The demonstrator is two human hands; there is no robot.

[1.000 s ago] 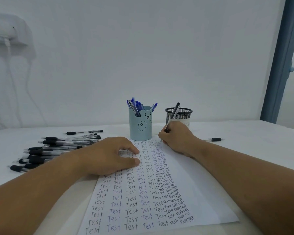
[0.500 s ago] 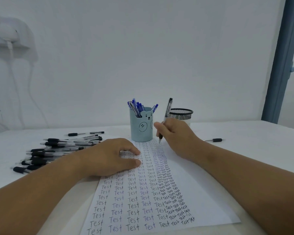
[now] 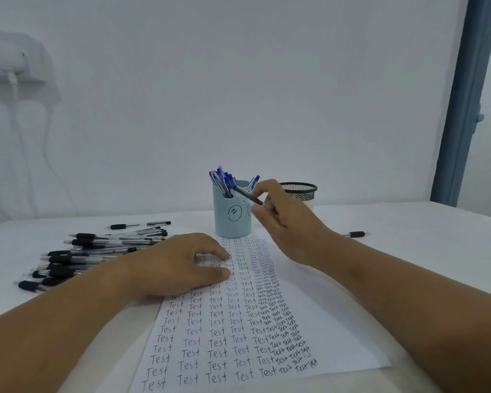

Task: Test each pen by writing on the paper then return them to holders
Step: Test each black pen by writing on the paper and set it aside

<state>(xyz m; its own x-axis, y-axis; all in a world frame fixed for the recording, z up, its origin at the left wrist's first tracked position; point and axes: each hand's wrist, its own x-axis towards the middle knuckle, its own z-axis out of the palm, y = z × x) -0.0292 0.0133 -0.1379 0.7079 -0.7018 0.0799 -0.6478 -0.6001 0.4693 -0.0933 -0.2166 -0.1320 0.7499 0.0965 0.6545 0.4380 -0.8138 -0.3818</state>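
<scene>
At frame centre, the right hand [image 3: 284, 219] is pinching a slim pen [image 3: 247, 196] before the smooth blue cup [image 3: 232, 212] (bear-faced); the left hand [image 3: 179, 268] is lying relaxed on the paper [image 3: 309, 321].

Blue holder [image 3: 232, 219] crowded with pens, mesh holder [image 3: 298, 191] open-topped — pen pile [image 3: 97, 251] blocks left.

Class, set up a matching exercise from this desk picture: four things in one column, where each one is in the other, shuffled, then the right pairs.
Things
1. blue pens
2. black pen pile
3. left hand
4. mesh holder

Places
A. flat on the paper
B. behind the right hand
C. upright in the bear cup
D. on the table, left of the paper

Pairs: 1-C, 2-D, 3-A, 4-B
</scene>
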